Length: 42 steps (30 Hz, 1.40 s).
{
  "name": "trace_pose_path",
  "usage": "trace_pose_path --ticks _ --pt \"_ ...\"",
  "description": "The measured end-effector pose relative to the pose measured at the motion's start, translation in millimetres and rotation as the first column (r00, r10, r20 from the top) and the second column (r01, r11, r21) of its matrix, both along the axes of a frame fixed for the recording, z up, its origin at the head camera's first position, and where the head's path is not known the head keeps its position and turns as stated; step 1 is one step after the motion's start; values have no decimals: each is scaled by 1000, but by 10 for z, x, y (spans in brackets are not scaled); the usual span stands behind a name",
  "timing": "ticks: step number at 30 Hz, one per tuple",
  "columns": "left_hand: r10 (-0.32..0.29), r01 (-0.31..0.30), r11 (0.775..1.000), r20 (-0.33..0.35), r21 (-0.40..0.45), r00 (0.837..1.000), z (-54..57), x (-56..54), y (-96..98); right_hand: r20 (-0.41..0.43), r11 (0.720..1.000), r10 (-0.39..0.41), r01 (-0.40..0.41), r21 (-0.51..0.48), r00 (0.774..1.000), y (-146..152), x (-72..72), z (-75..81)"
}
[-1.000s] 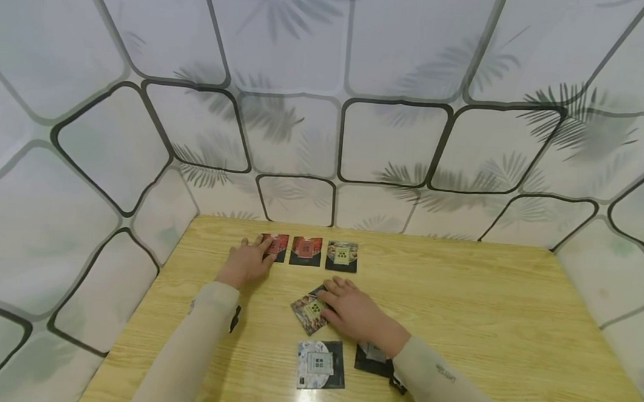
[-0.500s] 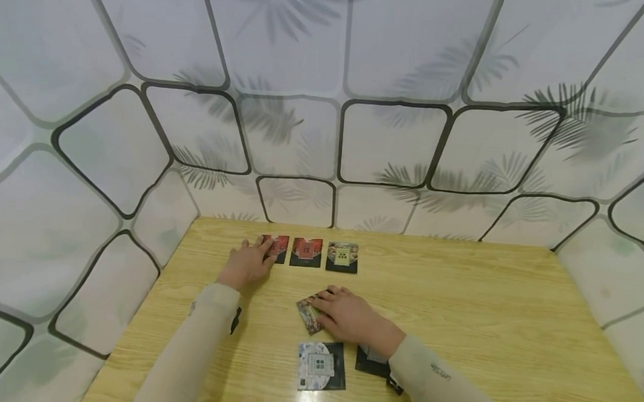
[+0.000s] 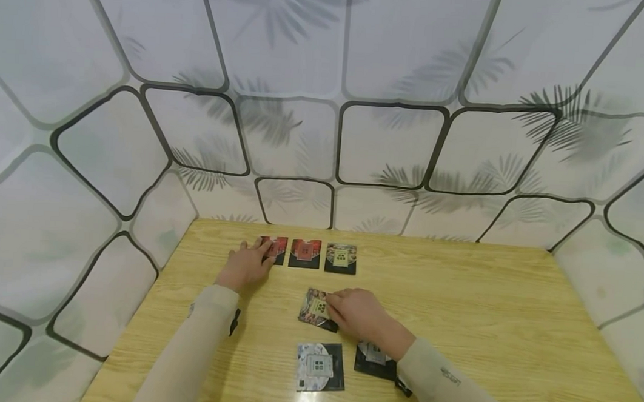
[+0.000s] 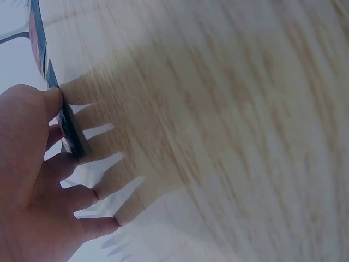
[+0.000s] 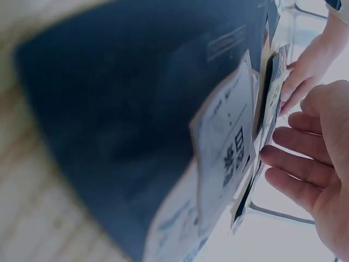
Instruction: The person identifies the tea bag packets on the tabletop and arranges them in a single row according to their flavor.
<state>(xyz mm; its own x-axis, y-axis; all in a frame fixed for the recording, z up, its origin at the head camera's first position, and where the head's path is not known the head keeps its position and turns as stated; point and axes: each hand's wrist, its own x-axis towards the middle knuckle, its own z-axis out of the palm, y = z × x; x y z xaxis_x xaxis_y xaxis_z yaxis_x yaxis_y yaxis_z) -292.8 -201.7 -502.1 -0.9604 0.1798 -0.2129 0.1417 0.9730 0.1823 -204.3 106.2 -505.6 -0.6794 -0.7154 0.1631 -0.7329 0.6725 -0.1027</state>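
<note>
- The right hand [image 3: 361,315] rested with nearly straight fingers on a patterned packet [image 3: 316,307], which lay flat on the wooden table [image 3: 485,319].
- Just behind its wrist lay a dark packet [image 3: 371,358], partly covered by the sleeve, with a pale packet [image 3: 320,365] beside it.
- The left hand [image 3: 246,264] lay flat, fingertips touching a red packet [image 3: 278,248].
- Beyond the right hand's fingers sat a second red packet [image 3: 305,252] and a green-labelled packet [image 3: 341,258].
</note>
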Motion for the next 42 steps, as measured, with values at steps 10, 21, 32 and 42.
trace_pose_path --ticks 10,21,32,42 --pt "6 -6 1000 10 -2 1000 22 -2 7 49 992 115 -113 -50 992 -54 -39 -81" --pt "-9 10 1000 12 -6 1000 -14 -19 2 76 990 124 -129 52 989 -38 -3 -122" --pt "-3 3 1000 20 -6 1000 8 -8 -2 61 998 -21 18 61 998 209 27 -137" --pt "1 0 1000 20 -2 1000 14 -2 9 48 997 -75 74 22 996 449 67 -134"
